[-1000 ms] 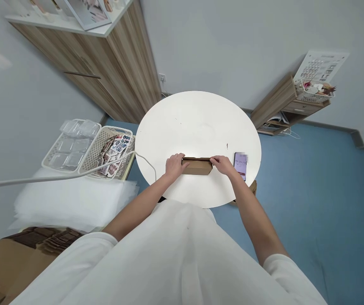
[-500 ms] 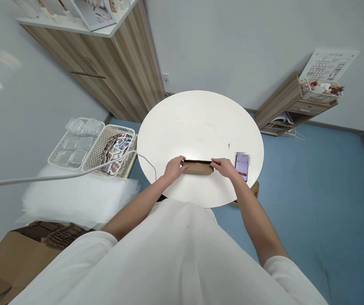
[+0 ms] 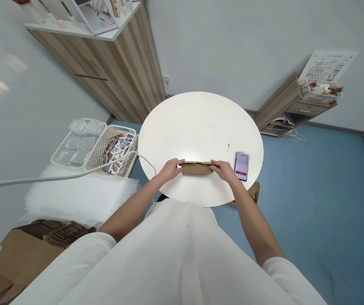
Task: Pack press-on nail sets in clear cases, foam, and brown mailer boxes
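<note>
A small brown cardboard box (image 3: 197, 169) lies on the near half of a round white table (image 3: 197, 123), its long side towards me. At its left end my left hand (image 3: 170, 169) grips the edge between thumb and fingers. My right hand (image 3: 223, 170) pinches the opposite end near the far corner. A cardboard flap with a small notch shows along the box's far edge; I cannot tell what, if anything, is inside. To the right of my right hand lies a phone (image 3: 241, 167) with a lit screen.
On the left stand a basket of clear plastic cases (image 3: 79, 142) and a basket of printed cards (image 3: 118, 148). White sheets (image 3: 80, 192) and a large carton of folded cardboard (image 3: 38, 250) are nearer me. A white cable (image 3: 54, 178) crosses there. Another cardboard box (image 3: 254, 191) sits below the table's right edge.
The dark gap along the box's far edge is no longer seen; a brown flap shows there instead. Both hands keep hold of the ends, the left shifted slightly outward.
</note>
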The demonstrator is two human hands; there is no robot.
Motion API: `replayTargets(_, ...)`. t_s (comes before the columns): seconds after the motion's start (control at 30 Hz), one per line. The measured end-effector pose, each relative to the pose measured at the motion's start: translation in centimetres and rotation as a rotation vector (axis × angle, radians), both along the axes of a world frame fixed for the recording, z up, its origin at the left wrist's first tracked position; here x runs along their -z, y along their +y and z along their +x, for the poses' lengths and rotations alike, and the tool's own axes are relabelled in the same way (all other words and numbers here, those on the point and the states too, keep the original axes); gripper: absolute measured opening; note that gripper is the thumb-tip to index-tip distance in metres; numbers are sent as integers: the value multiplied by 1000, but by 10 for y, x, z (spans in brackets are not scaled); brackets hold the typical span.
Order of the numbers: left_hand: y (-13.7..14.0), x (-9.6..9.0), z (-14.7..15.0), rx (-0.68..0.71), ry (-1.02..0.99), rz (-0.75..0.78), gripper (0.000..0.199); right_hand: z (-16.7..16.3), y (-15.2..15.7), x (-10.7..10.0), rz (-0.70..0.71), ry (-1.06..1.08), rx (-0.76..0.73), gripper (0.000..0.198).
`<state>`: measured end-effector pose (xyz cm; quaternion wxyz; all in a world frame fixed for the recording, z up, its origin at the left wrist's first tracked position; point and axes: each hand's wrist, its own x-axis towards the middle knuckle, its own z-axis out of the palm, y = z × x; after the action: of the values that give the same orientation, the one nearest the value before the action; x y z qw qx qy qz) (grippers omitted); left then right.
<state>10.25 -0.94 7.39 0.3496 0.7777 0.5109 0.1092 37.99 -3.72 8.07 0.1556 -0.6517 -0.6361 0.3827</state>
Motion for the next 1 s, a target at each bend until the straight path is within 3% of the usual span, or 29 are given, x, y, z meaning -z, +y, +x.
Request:
replayTargets(0.3,-7,-2,-2,16,-9,-17,42,-10,-17,11,153,-43,-6,38)
replayTargets(0.43,-12,-2,1,-153,-83,-93,44,-10,-22,15,131,124,44,47)
replayTargets(0.57,-15,6,5,-376,-213,-207,47,-11,-20,19,18,342,225,44)
replayTargets(0.67,-18,15,4,-443,-255,-290,55,-13,-19,24,-90,397,332,47)
replayTargets(0.8,-25,21,-2,-362,-216,-331,52,-19,-28,32,-215,396,318,51)
replayTargets(1.0,-34,23,2,-296,-213,-315,48,-29,-37,35,-169,377,298,48)
